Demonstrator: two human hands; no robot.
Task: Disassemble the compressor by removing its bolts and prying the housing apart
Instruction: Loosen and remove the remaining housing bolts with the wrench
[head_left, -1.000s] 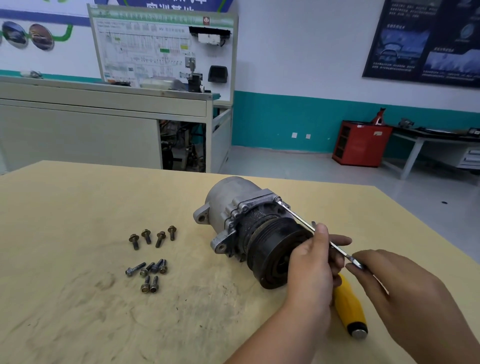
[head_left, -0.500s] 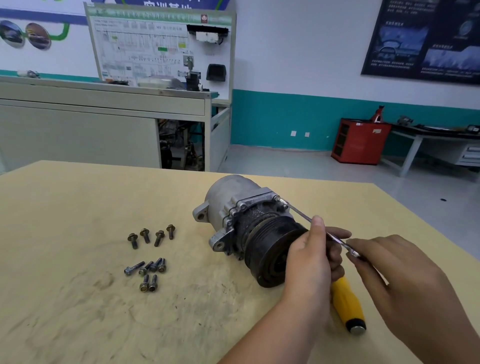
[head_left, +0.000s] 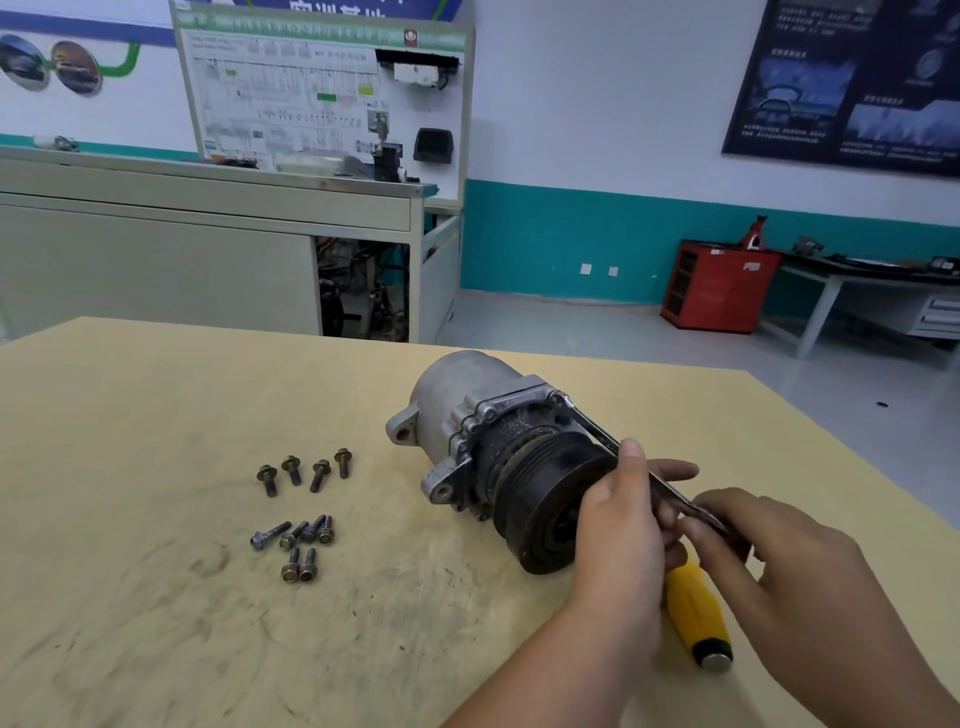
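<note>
Right hand (head_left: 789, 571) crept along wrench (head_left: 597, 434) (left hand (head_left: 618, 519) holds compressor (head_left: 462, 395)).

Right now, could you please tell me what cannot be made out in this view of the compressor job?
Head view only:
- How the far end of the wrench seats at the flange of the compressor: too small.
- The wrench's near end: hidden inside the right hand.
- Blade of the yellow screwdriver: behind the left hand.
- The compressor's far side and underside: hidden by its own body.

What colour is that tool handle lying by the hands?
Yellow handle with a dark end; head view.
</note>
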